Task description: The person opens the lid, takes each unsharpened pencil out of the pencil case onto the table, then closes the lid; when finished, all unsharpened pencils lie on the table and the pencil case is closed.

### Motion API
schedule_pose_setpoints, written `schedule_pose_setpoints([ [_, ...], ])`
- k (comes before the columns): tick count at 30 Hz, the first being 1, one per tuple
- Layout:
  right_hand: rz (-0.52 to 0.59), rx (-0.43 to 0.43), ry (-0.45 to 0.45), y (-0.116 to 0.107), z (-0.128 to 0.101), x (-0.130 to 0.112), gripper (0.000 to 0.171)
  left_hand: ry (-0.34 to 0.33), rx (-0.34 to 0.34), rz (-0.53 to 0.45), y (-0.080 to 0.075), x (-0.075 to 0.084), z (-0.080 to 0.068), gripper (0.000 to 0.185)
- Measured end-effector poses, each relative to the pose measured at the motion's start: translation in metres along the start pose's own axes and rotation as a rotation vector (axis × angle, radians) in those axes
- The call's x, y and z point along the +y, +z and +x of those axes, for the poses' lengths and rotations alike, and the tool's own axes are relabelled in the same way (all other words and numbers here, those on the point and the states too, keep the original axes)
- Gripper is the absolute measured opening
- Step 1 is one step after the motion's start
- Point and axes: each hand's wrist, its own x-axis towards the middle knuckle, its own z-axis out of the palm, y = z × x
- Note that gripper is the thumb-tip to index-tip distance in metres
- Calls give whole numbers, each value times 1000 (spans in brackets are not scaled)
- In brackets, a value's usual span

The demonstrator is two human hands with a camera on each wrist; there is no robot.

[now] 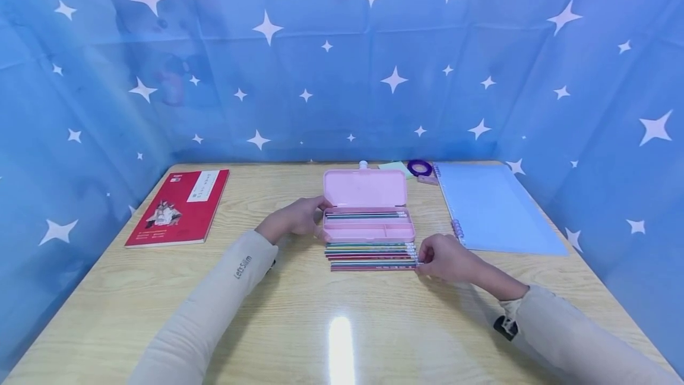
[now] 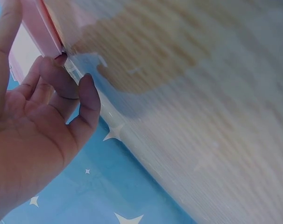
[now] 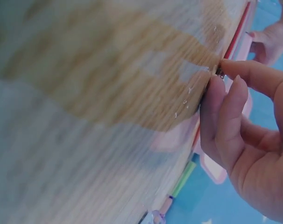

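Observation:
A pink pencil case (image 1: 365,189) stands with its lid raised in the head view. Several pencils (image 1: 363,215) lie in its back compartment; the front ones hold nothing visible. My left hand (image 1: 303,216) holds the case by its left side, thumb near the front corner and fingers toward the hinge. In front of the case, a row of several colored pencils (image 1: 369,252) lies side by side, eraser ends to the right. Thumb and forefinger of my right hand (image 1: 446,259) pinch the eraser end of a pencil at the near side of the row.
A red book (image 1: 179,210) lies at the table's left. On the right is a spiral-bound notebook (image 1: 497,210) with a pale blue cover. Behind the case are a purple tape roll (image 1: 420,168), green sticky notes (image 1: 396,167) and a small pink block (image 1: 427,180). A starry curtain (image 1: 331,76) encloses the table.

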Motion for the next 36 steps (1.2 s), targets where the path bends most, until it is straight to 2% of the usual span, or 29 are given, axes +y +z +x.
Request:
schedule_pose_setpoints([
  [8,-5,-7,-16,1,3,1,16,11,4,4,0,-2,1,80],
  [17,26,-27,-16,2,5,2,15,-7,3,11,1,-2,0,78],
  [24,22,-39,34,-9,9,0,17,-3,6,0,-1,-3,1,80],
  [30,25,-41,8,-21,19,-4,13,9,3,5,-1,-2,2,80],
  [36,28,-17,1,-23,41,-6,11,-1,-4,-14,-2,-2,1,79],
])
